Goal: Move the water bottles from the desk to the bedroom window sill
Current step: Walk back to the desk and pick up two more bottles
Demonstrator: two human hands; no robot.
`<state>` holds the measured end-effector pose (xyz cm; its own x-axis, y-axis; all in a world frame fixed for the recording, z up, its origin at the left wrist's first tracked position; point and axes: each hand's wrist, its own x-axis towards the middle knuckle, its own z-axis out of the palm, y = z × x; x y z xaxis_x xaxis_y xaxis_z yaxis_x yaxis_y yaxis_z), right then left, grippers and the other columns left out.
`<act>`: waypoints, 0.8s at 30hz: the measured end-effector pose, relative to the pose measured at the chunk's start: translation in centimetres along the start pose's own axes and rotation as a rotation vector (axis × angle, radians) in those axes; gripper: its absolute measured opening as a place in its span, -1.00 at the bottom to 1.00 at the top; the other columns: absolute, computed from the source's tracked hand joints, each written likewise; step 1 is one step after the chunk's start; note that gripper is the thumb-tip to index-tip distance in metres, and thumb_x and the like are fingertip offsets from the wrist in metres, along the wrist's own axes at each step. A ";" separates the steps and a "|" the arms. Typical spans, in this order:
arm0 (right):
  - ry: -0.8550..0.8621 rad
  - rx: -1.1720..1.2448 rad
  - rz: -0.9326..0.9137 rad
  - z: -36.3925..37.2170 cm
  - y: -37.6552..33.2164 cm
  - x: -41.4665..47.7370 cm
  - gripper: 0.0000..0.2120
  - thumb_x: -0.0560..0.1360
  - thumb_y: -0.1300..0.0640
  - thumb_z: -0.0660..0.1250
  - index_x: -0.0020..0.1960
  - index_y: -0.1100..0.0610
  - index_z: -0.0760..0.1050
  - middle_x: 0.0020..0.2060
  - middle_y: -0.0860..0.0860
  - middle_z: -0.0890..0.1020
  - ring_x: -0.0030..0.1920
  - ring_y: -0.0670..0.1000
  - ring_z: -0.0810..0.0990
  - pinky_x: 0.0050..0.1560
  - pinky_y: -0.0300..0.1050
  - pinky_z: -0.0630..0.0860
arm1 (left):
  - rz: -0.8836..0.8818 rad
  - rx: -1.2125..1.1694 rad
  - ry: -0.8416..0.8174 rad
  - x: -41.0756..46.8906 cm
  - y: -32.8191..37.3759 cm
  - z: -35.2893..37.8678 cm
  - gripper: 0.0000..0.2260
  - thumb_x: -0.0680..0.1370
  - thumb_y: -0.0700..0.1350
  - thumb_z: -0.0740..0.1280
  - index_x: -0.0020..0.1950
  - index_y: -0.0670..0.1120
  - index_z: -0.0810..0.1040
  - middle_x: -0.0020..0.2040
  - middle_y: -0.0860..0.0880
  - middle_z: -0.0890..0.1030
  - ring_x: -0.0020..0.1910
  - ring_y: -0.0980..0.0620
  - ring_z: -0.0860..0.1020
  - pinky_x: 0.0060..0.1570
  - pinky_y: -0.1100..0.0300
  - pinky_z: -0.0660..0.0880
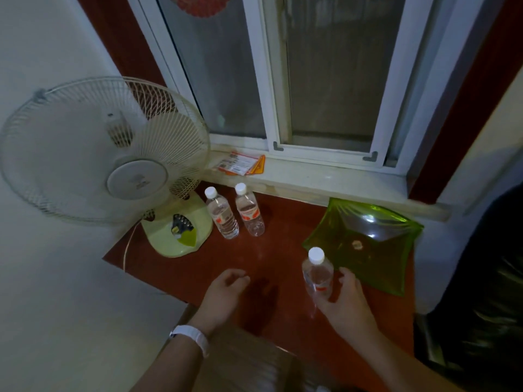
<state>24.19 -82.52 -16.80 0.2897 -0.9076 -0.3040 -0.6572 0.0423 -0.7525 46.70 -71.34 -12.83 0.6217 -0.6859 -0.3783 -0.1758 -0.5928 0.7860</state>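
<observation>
Two clear water bottles with white caps stand side by side on the red-brown desk (271,258), the left bottle (222,214) next to the fan base and the right bottle (250,210) beside it. A third bottle (317,274) is upright near the desk's front, with my right hand (343,297) wrapped around its lower half. My left hand (225,292) hovers over the desk with its fingers loosely curled, holding nothing. The pale window sill (325,179) runs along the back, just beyond the desk.
A white desk fan (113,165) fills the left side, its pale green base (181,230) on the desk corner. A green glass dish (365,241) lies at the right. Orange and white packets (243,164) lie on the sill's left end. A dark object (481,292) stands at the right.
</observation>
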 end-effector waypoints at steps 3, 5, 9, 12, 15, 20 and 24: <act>-0.014 0.035 0.009 0.5 0.0 1.0 -0.11 0.29 -0.04 0.57 0.49 0.11 0.23 0.38 0.07 0.39 0.39 0.12 0.40 0.32 0.05 0.41 | -0.031 -0.076 0.037 1.8 0.7 0.5 -0.91 0.59 -0.06 0.34 0.05 -0.01 0.61 -0.04 0.03 0.64 -0.24 0.15 0.51 -0.32 0.35 0.40; 0.003 0.043 -0.001 1.0 0.1 1.8 -0.10 0.24 -0.04 0.60 0.46 0.13 0.27 0.34 0.07 0.43 0.37 0.10 0.42 0.33 0.06 0.41 | -0.059 -0.128 0.047 3.1 1.0 0.9 -0.91 0.58 -0.07 0.34 0.04 -0.03 0.62 -0.07 0.02 0.64 -0.23 0.13 0.52 -0.28 0.29 0.39; 0.028 0.124 0.050 2.6 1.1 3.6 -0.13 0.17 -0.07 0.62 0.39 0.12 0.35 0.25 0.06 0.51 0.28 0.07 0.51 0.30 0.12 0.47 | -0.137 -0.239 0.043 5.4 1.3 1.3 -0.90 0.57 -0.12 0.33 0.03 -0.07 0.63 -0.11 -0.01 0.65 -0.23 0.11 0.55 -0.26 0.26 0.42; 0.013 0.152 0.026 3.6 1.8 5.0 -0.31 0.18 -0.11 0.59 0.24 -0.01 0.45 0.08 -0.04 0.63 0.11 0.01 0.63 0.13 0.07 0.58 | -0.214 -0.321 -0.010 7.2 0.9 1.6 -0.87 0.58 -0.10 0.32 0.06 -0.10 0.61 -0.09 -0.05 0.65 -0.19 0.05 0.57 -0.24 0.21 0.43; 0.008 0.149 -0.023 3.9 0.9 5.6 -0.52 0.22 -0.11 0.53 0.09 -0.05 0.51 -0.11 -0.12 0.66 -0.06 -0.11 0.65 -0.01 0.02 0.60 | -0.281 -0.428 -0.036 9.4 0.5 1.5 -0.86 0.58 -0.06 0.31 0.06 -0.08 0.60 -0.03 -0.07 0.66 -0.08 -0.02 0.61 -0.14 0.12 0.44; -0.022 0.143 -0.134 3.8 -4.7 6.0 -0.75 0.57 -0.02 0.33 -0.22 0.10 0.48 -0.44 0.09 0.58 -0.44 0.03 0.60 -0.33 0.12 0.55 | -0.283 -0.518 0.009 13.2 0.8 0.5 -0.87 0.59 -0.10 0.27 0.08 -0.10 0.55 -0.06 -0.06 0.63 -0.09 0.00 0.58 -0.13 0.13 0.44; -0.020 0.231 -0.110 4.6 -7.5 6.9 -0.80 0.45 -0.02 0.49 -0.03 0.00 0.53 -0.30 0.03 0.65 -0.30 0.05 0.67 -0.27 0.01 0.60 | -0.164 -0.510 0.008 16.5 0.8 0.9 -0.73 0.44 -0.06 0.41 0.10 -0.12 0.55 -0.03 -0.14 0.69 -0.10 -0.11 0.67 -0.06 -0.03 0.60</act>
<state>34.30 -87.17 -15.87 0.3661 -0.9035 -0.2228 -0.4455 0.0400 -0.8944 56.12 -83.53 -18.95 0.6163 -0.5969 -0.5138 0.3163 -0.4099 0.8555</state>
